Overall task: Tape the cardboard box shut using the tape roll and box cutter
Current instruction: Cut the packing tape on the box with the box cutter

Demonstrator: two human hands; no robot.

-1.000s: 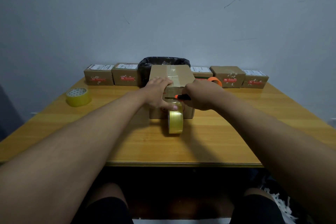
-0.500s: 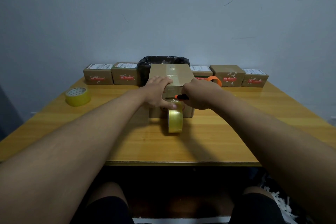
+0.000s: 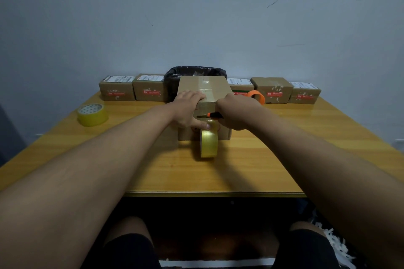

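Two bare forearms reached forward over a yellow wooden bench (image 3: 273, 159). Nearest on it, a tape roll (image 3: 209, 143) stood on edge, touching the front of a cardboard box (image 3: 215, 87) at the bench's middle. A strip of tape seemed to run from the roll up the box's front face. The left hand (image 3: 189, 109) lay flat over the box's near top edge, fingers spread, thumb pressed low on the front by the tape. The right hand (image 3: 235, 113) was clenched round an orange box cutter (image 3: 210, 115), its blade pointing left across the front face, just above the roll. Tape already ran along the top seam, so the sealing looked nearly done; what remained, apparently, was cutting the strip free and smoothing its end. Farther off, a spare roll (image 3: 93, 114) lay flat at left, an orange ring (image 3: 258, 95) sat behind the right hand, and small boxes (image 3: 274, 89) and a black bin (image 3: 175, 76) lined the wall.
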